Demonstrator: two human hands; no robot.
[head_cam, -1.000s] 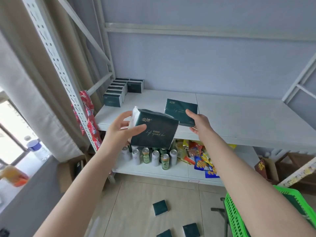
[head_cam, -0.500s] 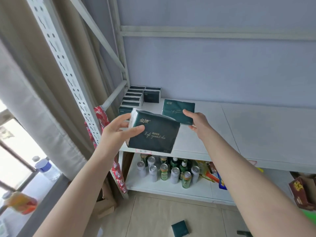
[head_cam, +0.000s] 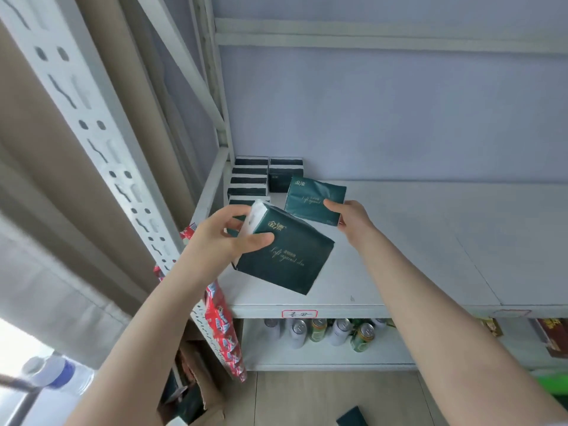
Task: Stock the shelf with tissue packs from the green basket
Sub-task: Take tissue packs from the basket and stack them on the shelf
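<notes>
My left hand [head_cam: 222, 238] grips a dark green tissue pack [head_cam: 285, 259] by its white end, tilted above the front left of the white shelf [head_cam: 415, 241]. My right hand [head_cam: 353, 216] pinches a second dark green tissue pack [head_cam: 310, 198] at its near right corner, held over the shelf just in front of the stocked packs. A row of several tissue packs [head_cam: 249, 179] stands in the shelf's back left corner, with another pack [head_cam: 284, 176] to its right. Only a blurred corner of the green basket [head_cam: 553, 385] shows at the right edge.
The slotted upright post [head_cam: 92, 142] and a diagonal brace stand left of the shelf. Red snack packets [head_cam: 221, 327] hang on the post. Drink cans [head_cam: 325, 332] fill the lower shelf. A cardboard box [head_cam: 196, 385] and a loose tissue pack [head_cam: 353, 419] lie on the floor.
Both hands have moved forward and left toward the back corner of the shelf with their packs. The view has closed in on the shelf, and the right hand's pack now sits near the stocked row.
</notes>
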